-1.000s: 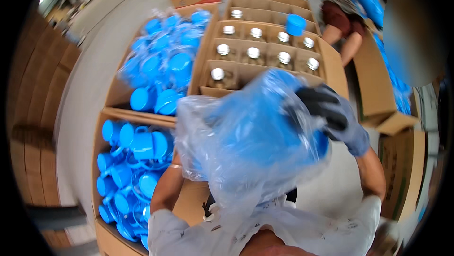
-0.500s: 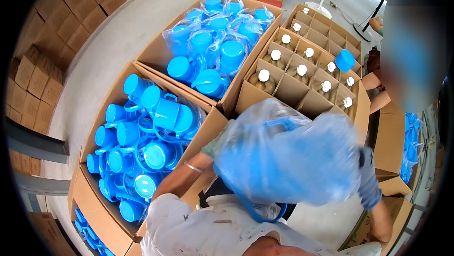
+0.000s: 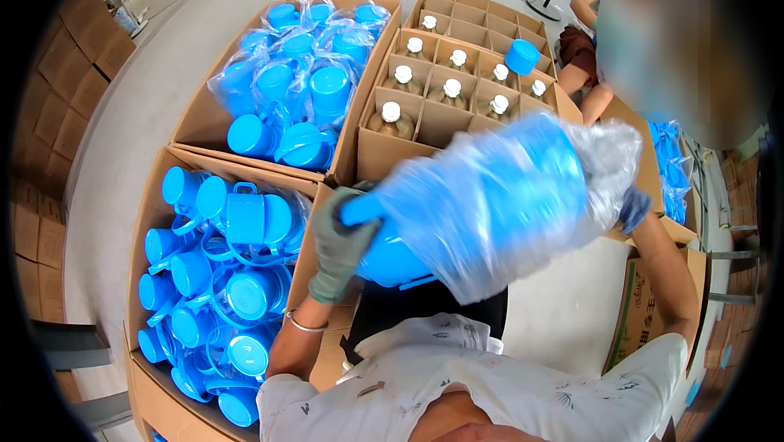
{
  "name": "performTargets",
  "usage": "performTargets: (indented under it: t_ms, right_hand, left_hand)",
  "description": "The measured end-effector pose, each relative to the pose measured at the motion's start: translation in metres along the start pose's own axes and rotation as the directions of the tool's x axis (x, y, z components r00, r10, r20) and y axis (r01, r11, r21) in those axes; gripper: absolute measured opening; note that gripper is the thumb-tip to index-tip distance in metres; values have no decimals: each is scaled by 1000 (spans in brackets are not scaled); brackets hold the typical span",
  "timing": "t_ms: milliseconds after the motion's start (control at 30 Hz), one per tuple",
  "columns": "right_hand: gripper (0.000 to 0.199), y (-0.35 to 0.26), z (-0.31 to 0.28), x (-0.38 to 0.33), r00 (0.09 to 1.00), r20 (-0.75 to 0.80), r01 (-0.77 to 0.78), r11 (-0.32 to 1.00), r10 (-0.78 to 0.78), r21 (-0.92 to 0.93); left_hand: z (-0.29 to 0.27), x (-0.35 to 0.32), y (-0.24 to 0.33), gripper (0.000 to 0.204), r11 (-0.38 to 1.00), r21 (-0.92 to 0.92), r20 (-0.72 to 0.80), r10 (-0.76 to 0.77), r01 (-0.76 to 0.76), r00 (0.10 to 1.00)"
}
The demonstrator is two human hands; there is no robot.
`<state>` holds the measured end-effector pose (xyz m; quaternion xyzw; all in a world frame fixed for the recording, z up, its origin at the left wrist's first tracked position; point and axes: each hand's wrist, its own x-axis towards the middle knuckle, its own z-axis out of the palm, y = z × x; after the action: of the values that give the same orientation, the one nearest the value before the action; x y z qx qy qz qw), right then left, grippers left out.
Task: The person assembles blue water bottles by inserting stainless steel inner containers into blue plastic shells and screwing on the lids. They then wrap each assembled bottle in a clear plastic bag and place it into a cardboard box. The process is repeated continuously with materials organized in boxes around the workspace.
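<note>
We have a bag of blue plastic (image 3: pixel 498 201) in the middle of the frame.
Our left hand (image 3: pixel 341 242) has its fingers curled around one end; our right hand (image 3: pixel 634 207) is partly behind the bag, so we can't tell its grip. If the loose bag slides, it might fall and knock the bottles (image 3: pixel 392 122) at upper middle.
</note>
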<state>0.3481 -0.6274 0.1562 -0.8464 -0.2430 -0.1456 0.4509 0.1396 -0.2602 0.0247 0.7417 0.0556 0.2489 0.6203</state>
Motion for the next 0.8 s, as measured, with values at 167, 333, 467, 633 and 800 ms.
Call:
performTargets:
  t_ms: [167,333,467,633,800]
  right_hand:
    - [49,-32,67,47,998,-49,58,810,-36,583]
    - [84,-106,228,27,837,352,418,905,-418,80]
    - [73,-135,225,61,861,126,506,854,-493,-119]
    - [60,-239,299,72,458,269,885,405,-847,-231]
    - [54,-225,408,112,464,565,865,209,-682,-457]
  left_hand:
    - [16,33,-32,37,535,-814,90,-266,224,960]
    - [33,92,-144,45,29,-996,77,-212,85,974]
    - [-16,120,-83,43,26,-999,13,-313,23,950]
    - [-59,128,-106,42,252,-951,-264,-350,-181,898]
    - [-37,164,-97,43,165,-966,-244,-346,-197,906]
